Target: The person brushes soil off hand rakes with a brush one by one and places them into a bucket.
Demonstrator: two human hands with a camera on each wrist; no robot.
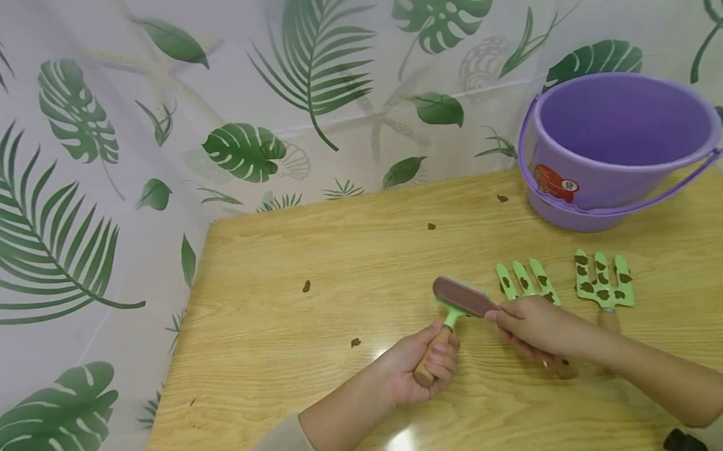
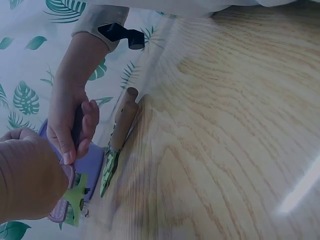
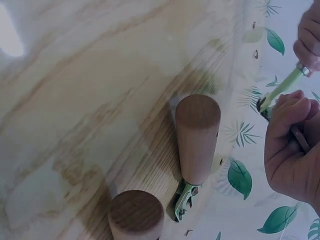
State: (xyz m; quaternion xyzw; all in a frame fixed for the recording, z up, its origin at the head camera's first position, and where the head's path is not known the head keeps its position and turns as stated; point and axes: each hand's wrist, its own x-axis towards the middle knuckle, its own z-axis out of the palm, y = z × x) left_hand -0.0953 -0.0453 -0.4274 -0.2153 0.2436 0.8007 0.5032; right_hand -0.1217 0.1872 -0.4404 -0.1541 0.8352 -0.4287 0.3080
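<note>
My left hand [image 1: 422, 367] grips the wooden handle of a small green garden tool [image 1: 453, 317], whose head is mostly hidden. A brush [image 1: 464, 296] with a flat, mauve-brown back lies across that head, pinched near its handle end by my right hand [image 1: 538, 325]. Bristles are hard to make out. Under and behind the right hand, a green three-pronged garden fork [image 1: 524, 279] lies on the table, partly covered. Farther right is another green garden fork [image 1: 604, 289]. Dark brown patches mark both. Their wooden handles [image 3: 197, 137] show in the right wrist view.
A purple bucket [image 1: 623, 180] with its handle hanging down stands at the back right of the wooden table [image 1: 266, 270]. Several brown bits [image 1: 306, 286] are scattered on the tabletop. A leaf-patterned curtain [image 1: 209, 77] borders the back and left.
</note>
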